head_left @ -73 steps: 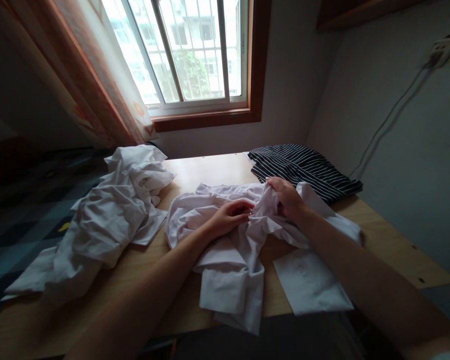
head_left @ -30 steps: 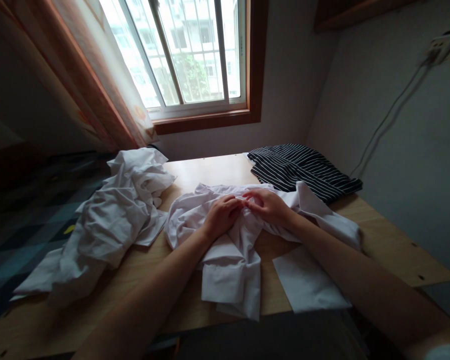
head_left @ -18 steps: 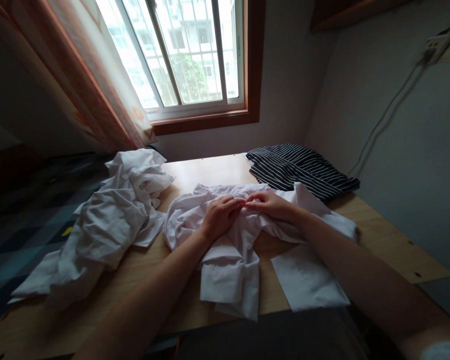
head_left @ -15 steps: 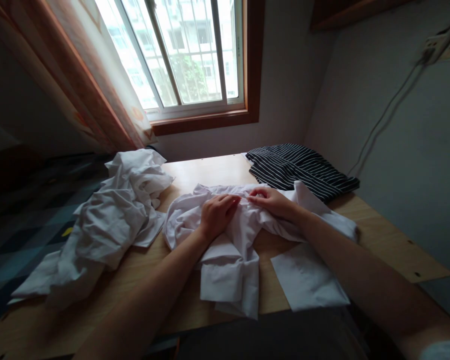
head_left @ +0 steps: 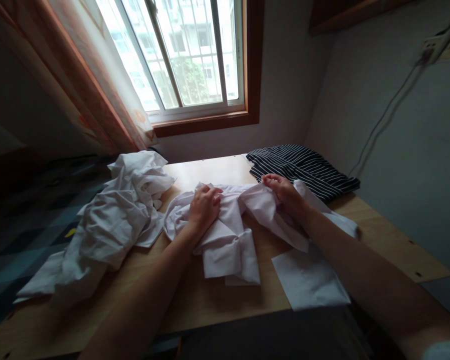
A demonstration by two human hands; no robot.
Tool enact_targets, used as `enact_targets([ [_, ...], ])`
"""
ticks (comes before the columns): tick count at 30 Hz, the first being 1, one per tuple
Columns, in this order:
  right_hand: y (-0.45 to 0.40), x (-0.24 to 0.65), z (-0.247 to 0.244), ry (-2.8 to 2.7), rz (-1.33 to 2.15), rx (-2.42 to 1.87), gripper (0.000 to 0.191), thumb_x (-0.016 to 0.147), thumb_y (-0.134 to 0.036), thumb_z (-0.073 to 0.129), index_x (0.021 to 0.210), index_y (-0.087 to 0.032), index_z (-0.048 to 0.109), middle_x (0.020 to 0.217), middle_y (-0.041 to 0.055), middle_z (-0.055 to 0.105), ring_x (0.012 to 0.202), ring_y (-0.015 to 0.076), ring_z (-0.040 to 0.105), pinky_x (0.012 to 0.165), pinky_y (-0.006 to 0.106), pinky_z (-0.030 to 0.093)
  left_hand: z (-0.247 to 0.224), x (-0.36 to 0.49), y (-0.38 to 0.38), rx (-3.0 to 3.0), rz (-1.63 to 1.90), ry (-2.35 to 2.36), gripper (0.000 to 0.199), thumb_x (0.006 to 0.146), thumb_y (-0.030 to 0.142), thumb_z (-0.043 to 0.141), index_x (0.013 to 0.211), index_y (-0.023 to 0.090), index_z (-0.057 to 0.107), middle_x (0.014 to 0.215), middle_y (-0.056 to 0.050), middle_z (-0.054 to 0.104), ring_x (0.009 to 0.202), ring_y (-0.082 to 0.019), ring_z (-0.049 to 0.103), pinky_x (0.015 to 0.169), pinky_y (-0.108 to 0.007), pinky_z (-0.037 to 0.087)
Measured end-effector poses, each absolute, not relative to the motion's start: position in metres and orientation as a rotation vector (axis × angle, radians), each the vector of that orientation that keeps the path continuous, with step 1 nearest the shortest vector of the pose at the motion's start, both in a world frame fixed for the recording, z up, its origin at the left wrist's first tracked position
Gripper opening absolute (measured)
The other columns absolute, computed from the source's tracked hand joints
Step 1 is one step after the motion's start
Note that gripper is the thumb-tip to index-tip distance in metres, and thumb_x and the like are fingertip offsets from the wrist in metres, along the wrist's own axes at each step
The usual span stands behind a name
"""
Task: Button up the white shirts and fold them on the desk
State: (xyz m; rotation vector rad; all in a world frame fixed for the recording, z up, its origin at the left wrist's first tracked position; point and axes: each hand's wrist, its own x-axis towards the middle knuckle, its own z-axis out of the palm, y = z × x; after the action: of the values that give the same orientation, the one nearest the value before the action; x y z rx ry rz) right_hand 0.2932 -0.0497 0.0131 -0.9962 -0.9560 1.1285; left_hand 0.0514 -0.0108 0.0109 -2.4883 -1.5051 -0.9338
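Note:
A rumpled white shirt (head_left: 228,212) lies across the middle of the wooden table, with one folded part (head_left: 230,255) hanging toward the front edge. My left hand (head_left: 205,205) rests on its left portion, fingers curled into the cloth. Farther right, my right hand (head_left: 283,190) pinches the fabric at the far side and holds a fold of it raised. That raised cloth drapes down below the wrist. Under my right forearm a flat white piece of cloth (head_left: 307,277) shows; whether it belongs to the same shirt is hidden.
A heap of white cloth (head_left: 108,225) lies at the table's left side. Behind my right hand sits a folded black-and-white striped garment (head_left: 300,167). The wooden tabletop (head_left: 386,240) ends near a wall with a plugged-in cord (head_left: 382,112). A window and curtain (head_left: 108,95) are beyond.
My hands have moved apart: the right one up and to the right, lifting a fold of the shirt, the left one leftward. The shirt's front hanging part has drawn back from the table edge.

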Motion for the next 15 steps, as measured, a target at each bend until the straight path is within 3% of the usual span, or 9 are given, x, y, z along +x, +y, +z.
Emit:
enact_targets([
  [3,-0.054,0.288,0.015,-0.969,1.135,-1.018,0.038,0.061,-0.047,0.08,0.078,-0.019,0.061,0.069,-0.0031,0.059,0.059,0.0099,0.049,0.055,0.023,0.039,0.022,0.065,-0.037,-2.452,-1.049,-1.326,0.02,0.088,0.017,0.058,0.104,0.021,0.07,0.116,-0.01,0.062,0.101,-0.025,0.058,0.096,-0.042,0.044],
  [7,-0.059,0.282,0.017,-0.997,1.152,-0.998,0.038,0.063,-0.049,0.078,0.081,-0.021,0.06,0.071,-0.002,0.059,0.06,0.0112,0.049,0.054,0.024,0.039,0.025,0.084,-0.066,-2.577,-1.101,-1.221,0.031,0.086,0.032,0.064,0.115,0.021,0.06,0.116,-0.01,0.063,0.108,-0.027,0.058,0.098,-0.043,0.044],
  [10,-0.058,0.282,0.014,-1.037,1.081,-1.009,0.034,0.067,-0.049,0.074,0.081,-0.022,0.06,0.071,-0.0022,0.059,0.06,0.0121,0.049,0.055,0.025,0.039,0.016,0.087,-0.067,-2.684,-0.959,-1.311,0.04,0.078,0.02,0.066,0.117,0.017,0.057,0.117,-0.014,0.064,0.109,-0.031,0.059,0.095,-0.045,0.047],
  [12,-0.054,0.285,0.011,-1.078,0.91,-1.116,0.028,0.072,-0.049,0.069,0.079,-0.022,0.061,0.07,-0.0018,0.058,0.061,0.0137,0.049,0.058,0.027,0.04,0.012,0.083,-0.06,-2.811,-0.892,-1.34,0.037,0.076,0.009,0.059,0.112,0.018,0.06,0.113,-0.011,0.068,0.104,-0.028,0.063,0.092,-0.041,0.049],
  [15,-0.052,0.289,0.009,-1.207,0.554,-1.291,0.023,0.08,-0.045,0.062,0.076,-0.022,0.062,0.07,0.0011,0.06,0.066,0.0175,0.052,0.066,0.031,0.042,0.011,0.076,-0.05,-2.997,-0.962,-1.357,0.031,0.077,0.008,0.051,0.1,0.021,0.066,0.099,-0.005,0.073,0.091,-0.022,0.066,0.084,-0.033,0.051],
])
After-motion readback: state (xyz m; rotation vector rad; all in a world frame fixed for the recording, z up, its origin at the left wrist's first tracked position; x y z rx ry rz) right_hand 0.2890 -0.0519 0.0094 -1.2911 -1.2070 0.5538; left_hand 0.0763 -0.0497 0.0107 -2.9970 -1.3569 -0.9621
